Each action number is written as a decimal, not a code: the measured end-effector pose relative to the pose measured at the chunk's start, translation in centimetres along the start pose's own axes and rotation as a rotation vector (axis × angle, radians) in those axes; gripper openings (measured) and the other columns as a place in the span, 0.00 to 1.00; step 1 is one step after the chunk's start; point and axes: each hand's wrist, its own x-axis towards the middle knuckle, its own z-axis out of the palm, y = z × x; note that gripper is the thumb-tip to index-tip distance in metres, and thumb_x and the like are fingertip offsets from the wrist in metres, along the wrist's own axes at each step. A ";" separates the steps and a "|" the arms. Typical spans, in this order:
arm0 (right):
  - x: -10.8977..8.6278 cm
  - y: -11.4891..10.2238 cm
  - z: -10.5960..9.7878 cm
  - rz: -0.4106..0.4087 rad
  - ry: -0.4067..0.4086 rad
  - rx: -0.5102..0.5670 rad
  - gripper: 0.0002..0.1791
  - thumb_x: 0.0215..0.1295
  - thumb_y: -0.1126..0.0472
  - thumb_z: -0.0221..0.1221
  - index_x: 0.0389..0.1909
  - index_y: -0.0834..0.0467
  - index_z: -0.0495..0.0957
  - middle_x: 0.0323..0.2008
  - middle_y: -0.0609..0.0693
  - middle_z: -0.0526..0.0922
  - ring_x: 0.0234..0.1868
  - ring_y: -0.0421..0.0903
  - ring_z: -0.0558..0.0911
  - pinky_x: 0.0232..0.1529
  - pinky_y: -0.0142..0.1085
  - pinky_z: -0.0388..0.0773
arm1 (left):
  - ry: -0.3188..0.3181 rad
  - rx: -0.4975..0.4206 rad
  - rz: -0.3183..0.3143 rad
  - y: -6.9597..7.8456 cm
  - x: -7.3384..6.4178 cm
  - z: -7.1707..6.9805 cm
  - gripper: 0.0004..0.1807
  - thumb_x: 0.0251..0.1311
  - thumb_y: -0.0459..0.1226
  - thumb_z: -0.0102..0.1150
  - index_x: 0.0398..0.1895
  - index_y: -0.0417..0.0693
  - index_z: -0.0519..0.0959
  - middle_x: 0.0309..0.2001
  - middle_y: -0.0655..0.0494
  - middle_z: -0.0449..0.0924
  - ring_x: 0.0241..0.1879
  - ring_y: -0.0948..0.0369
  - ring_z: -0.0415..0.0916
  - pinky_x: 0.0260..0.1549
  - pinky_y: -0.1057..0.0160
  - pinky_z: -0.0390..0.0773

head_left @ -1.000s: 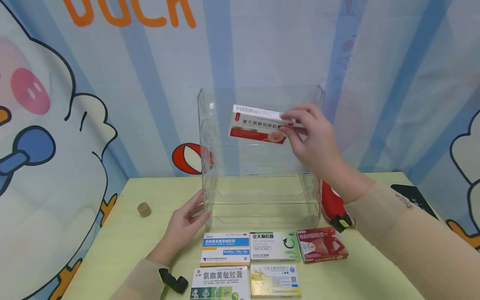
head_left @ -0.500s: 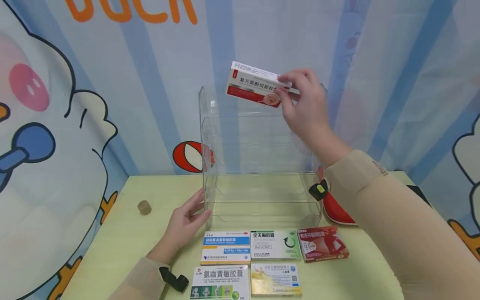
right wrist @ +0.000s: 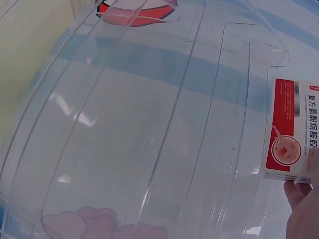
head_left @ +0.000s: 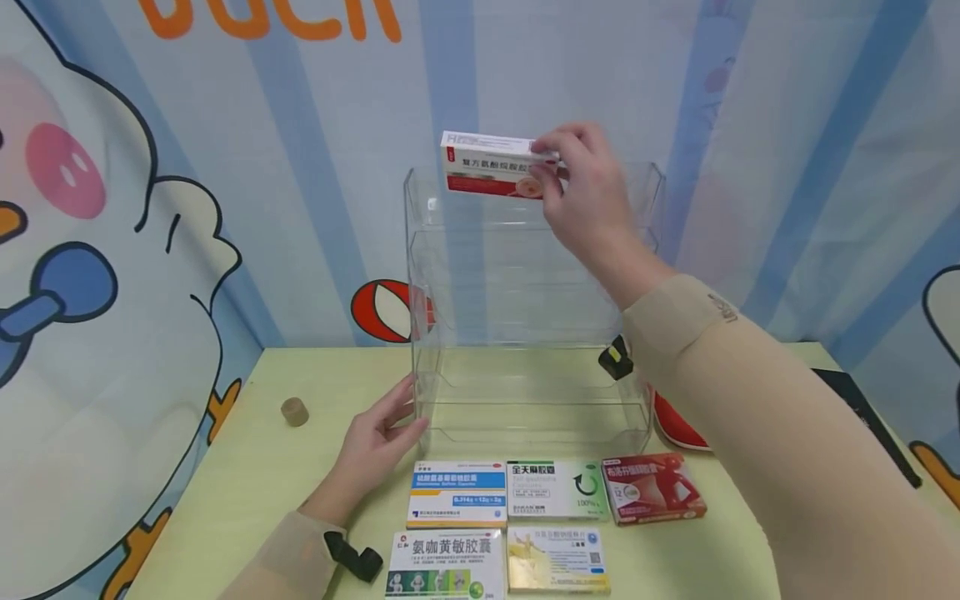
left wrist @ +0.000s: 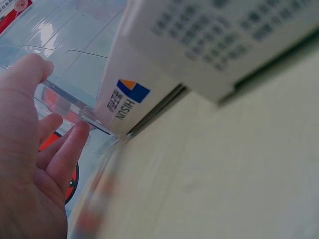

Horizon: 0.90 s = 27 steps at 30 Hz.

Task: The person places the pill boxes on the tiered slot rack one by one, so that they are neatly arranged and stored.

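One transparent plastic rack [head_left: 510,292] stands on the worktop [head_left: 330,375], and all places I give from this rack. The person's right hand [head_left: 588,192] pinches one red-and-white capsule box [head_left: 491,177] by its right end; this box is held up at the rack's top tier, its upper edge above the rack. Whether it touches the rack, I cannot tell. The left hand [head_left: 378,446] has its fingers relaxed and touching the rack's left side.

In front of the rack lie five more medicine boxes, so six in total. The row nearer to it has three: one glucosamine box [head_left: 457,495], one green-and-white capsule box [head_left: 555,490] and one red ibuprofen box [head_left: 652,490]. The farther row has two: one cold-capsule box [head_left: 446,565] and one yellow-and-white tablet box [head_left: 558,560]. One small brown cylinder [head_left: 295,412] stands left of the rack.
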 end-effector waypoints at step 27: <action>-0.6 0.3 2.5 0.027 -0.057 0.031 0.14 0.81 0.66 0.60 0.62 0.61 0.83 0.66 0.56 0.77 0.68 0.51 0.80 0.70 0.34 0.86 | 0.011 0.011 -0.011 0.4 -0.5 0.1 0.41 0.75 0.37 0.70 0.87 0.61 0.66 0.82 0.54 0.72 0.73 0.47 0.81 0.61 0.68 0.87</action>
